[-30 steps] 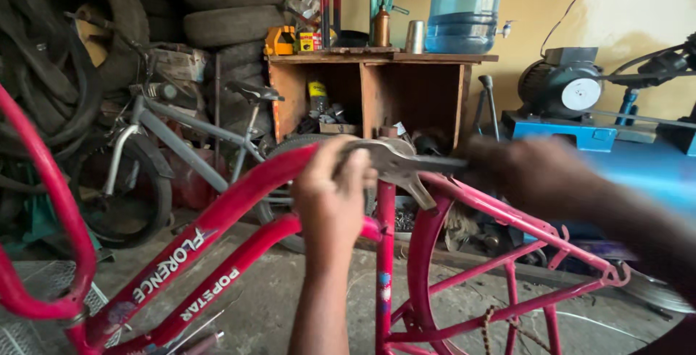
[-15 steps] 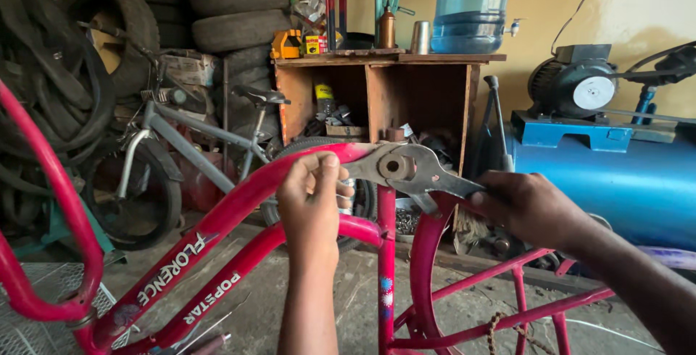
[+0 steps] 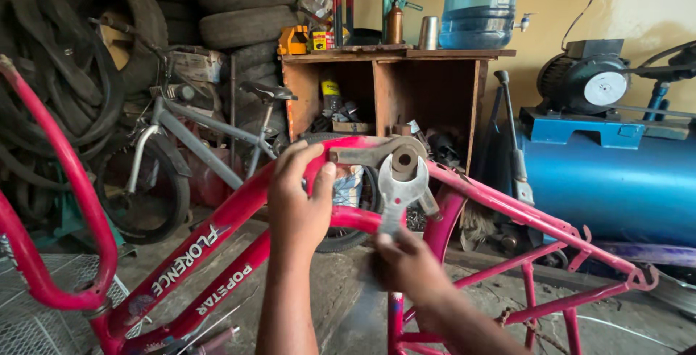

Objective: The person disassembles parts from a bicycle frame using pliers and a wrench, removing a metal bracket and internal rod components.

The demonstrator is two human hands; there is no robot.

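The right hand (image 3: 409, 264) sits nearest the camera at about 6 o'clock, its fingers curled shut around the lower end of a flat grey wrench (image 3: 397, 188). The wrench's long axis runs nearly straight up from that hand toward 12 o'clock, and its open head is seated over the round fitting (image 3: 404, 159) at the top of the pink frame (image 3: 217, 228), where the tubes meet. The left hand (image 3: 301, 199) is just beside it at 9 o'clock from the fitting, wrapped over the top tube with the thumb and forefinger pinching the left end of a second, darker wrench (image 3: 362, 155); that one lies roughly level, running toward 3 o'clock to the same fitting. So the two tools cross at the fitting at close to a right angle, and the fitting lies above the right hand's fingers and to the right of the left hand's, with both hands about equally near. Whether either wrench head fully grips cannot be told. Beyond the frame, at 10 o'clock, a grey bicycle (image 3: 196, 130) leans near stacked tyres (image 3: 239, 7). At 12 o'clock stands a wooden shelf (image 3: 391, 72) with a blue water bottle (image 3: 482, 3) on top, and at 3 o'clock a blue compressor tank (image 3: 616, 181).
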